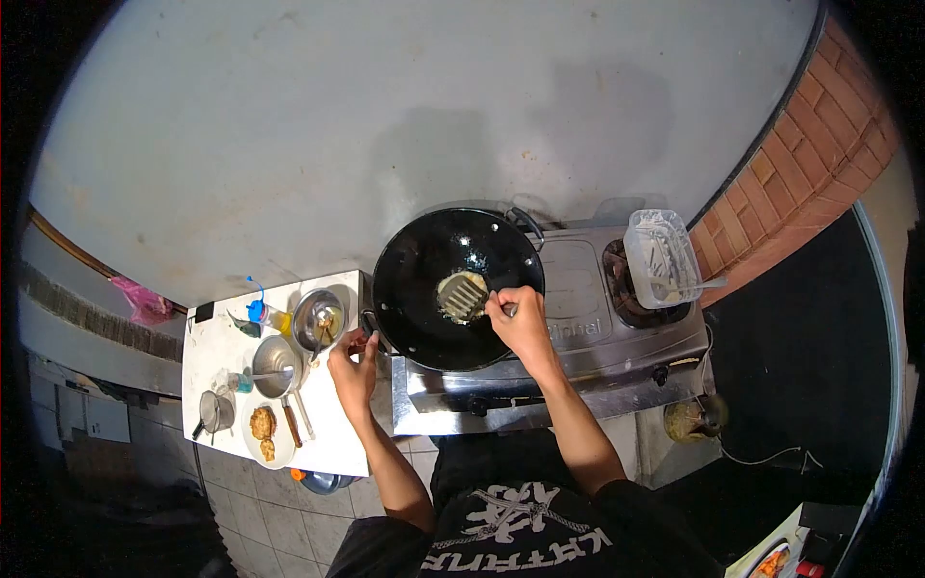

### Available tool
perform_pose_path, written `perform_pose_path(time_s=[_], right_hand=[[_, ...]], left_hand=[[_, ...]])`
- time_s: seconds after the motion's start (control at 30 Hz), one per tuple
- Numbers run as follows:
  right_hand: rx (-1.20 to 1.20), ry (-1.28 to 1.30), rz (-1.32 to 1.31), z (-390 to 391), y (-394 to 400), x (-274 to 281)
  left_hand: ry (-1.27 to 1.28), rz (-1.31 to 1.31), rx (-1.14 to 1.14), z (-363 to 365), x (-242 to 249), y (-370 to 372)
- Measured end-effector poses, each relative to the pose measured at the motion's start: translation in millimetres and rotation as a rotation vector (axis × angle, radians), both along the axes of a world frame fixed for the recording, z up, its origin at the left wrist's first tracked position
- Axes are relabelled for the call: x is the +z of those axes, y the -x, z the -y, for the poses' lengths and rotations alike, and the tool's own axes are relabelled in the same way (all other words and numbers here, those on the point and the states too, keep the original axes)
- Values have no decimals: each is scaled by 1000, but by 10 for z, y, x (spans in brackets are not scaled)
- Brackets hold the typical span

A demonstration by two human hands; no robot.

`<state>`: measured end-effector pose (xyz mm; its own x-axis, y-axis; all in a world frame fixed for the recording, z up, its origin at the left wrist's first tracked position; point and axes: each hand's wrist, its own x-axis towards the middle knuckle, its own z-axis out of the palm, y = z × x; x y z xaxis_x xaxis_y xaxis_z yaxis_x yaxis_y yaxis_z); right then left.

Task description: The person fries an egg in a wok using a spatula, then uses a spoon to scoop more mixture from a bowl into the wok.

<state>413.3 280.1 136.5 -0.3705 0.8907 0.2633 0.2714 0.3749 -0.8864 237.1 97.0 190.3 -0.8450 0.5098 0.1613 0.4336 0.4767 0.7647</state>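
A black wok point(412, 275) with two side handles stands on the left burner of the gas stove. My right hand point(521, 323) is closed around the handle of a slotted spatula point(466, 299). The spatula's blade lies over a pale, frying patty point(445, 280) in the middle of the wok, hiding most of it. At the wok's left side, my left hand point(354, 379) pinches the near-left wok handle point(370, 323) between thumb and fingers.
Right of the wok, a clear plastic container point(663, 241) with a spoon sits over the other burner. The white table point(332, 424) at left bears a metal bowl point(306, 313), a saucepan point(277, 358), a strainer point(216, 412), bottles, and a plate point(279, 453) with fried pieces.
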Motion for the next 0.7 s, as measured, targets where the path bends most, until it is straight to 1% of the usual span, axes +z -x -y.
perform_pose_path(time_s=[0.07,0.2,0.27,0.3,0.37,0.57,0.7], right_hand=[[49,82,-5,-11,-11,34],[32,57,20,-22,-4,-49],[14,13,-23,-31,6,-99],[12,14,-23,-23,-8,-19],[74,116,-20,3,-42,221],[25,88,-29,15,-29,205],[8,79,3,3,-13,60]], left_hand=[[0,2,4,10,-24,7],[0,5,11,16,-47,0],[-1,19,13,12,-29,-11],[-3,32,16,10,-22,-15],[-18,33,11,14,-27,-13],[-27,43,3,10,-35,10],[-23,1,-17,26,-69,40]])
